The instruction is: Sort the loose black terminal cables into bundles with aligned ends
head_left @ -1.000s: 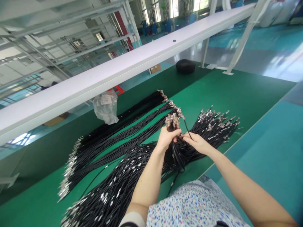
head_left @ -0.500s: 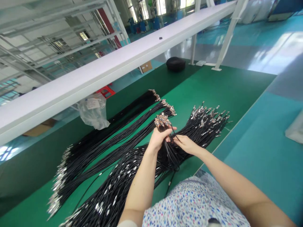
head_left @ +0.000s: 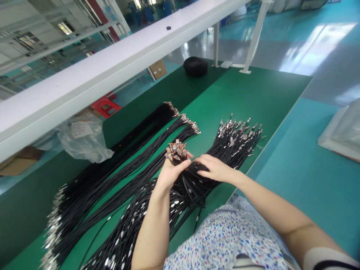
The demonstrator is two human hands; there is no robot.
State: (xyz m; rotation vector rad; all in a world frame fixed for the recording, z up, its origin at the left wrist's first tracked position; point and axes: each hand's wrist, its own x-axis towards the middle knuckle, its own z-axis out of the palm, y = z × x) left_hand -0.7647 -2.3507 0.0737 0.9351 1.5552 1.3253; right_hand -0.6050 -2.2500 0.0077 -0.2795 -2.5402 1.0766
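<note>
My left hand (head_left: 173, 172) is wrapped round a bundle of black cables (head_left: 189, 187); their copper and silver connector ends (head_left: 176, 150) stick up above the fist. My right hand (head_left: 215, 168) is just to the right, thumb and fingers apart, over the large cable pile (head_left: 237, 144). Its fingertips are close to or touching the cables there; I cannot tell which. That pile runs beneath both hands, its metal tips fanned out at the far right and more silver pieces showing at lower left.
Sorted rows of black cables (head_left: 135, 159) lie on the green tabletop (head_left: 270, 99). A white raised shelf (head_left: 112, 63) crosses above the table's back. A clear plastic bag (head_left: 84, 138), a red stool (head_left: 107, 106) and a black coil (head_left: 195, 66) are farther off.
The view has shifted to the right. My right hand has come away from the bundle's top, where it had a cable between its fingers, and has opened over the pile. My left hand still holds the bundle.
</note>
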